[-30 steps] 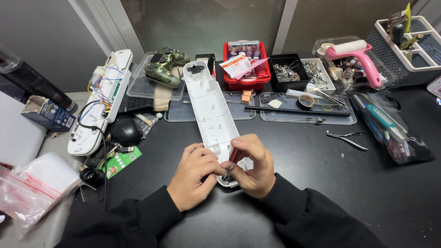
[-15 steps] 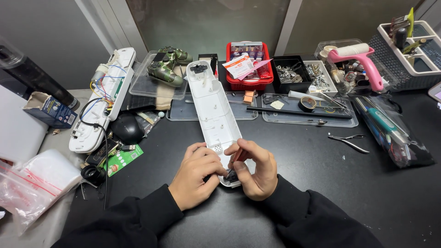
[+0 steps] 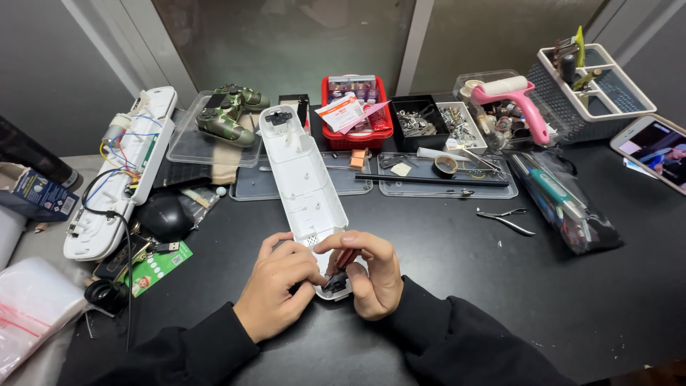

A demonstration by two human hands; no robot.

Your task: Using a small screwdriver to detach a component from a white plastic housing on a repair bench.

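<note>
1. where the long white housing (image 3: pixel 304 179) ends nearest the person, both hands close on it: the left hand (image 3: pixel 275 289) curls round its left edge, and the right hand (image 3: pixel 371 275) pinches a small dark part (image 3: pixel 336 281) at its tip, fingers together.
2. the housing lies flat on a black table (image 3: pixel 443 286), running away from the person toward a grey wall with a pale window panel.
3. left of the housing lies a second white housing (image 3: pixel 118 179), open, with coloured wires showing; that makes two in all.
4. one camouflage game controller (image 3: pixel 229 114) sits on a clear tray (image 3: pixel 187 146) just left of the housing's far end.
5. right of the housing's far end stands one red basket (image 3: pixel 330 136) holding small packets and a paper card.
6. further right, a black bin (image 3: pixel 414 118) holds metal screws and bits, and a clear flat tray (image 3: pixel 446 187) carries one roll of tape (image 3: pixel 446 166).
7. one pink roller (image 3: pixel 518 100) rests further right, beside a white caddy (image 3: pixel 597 89) with tools.
8. small pliers (image 3: pixel 504 216) lie well right of the housing.
</note>
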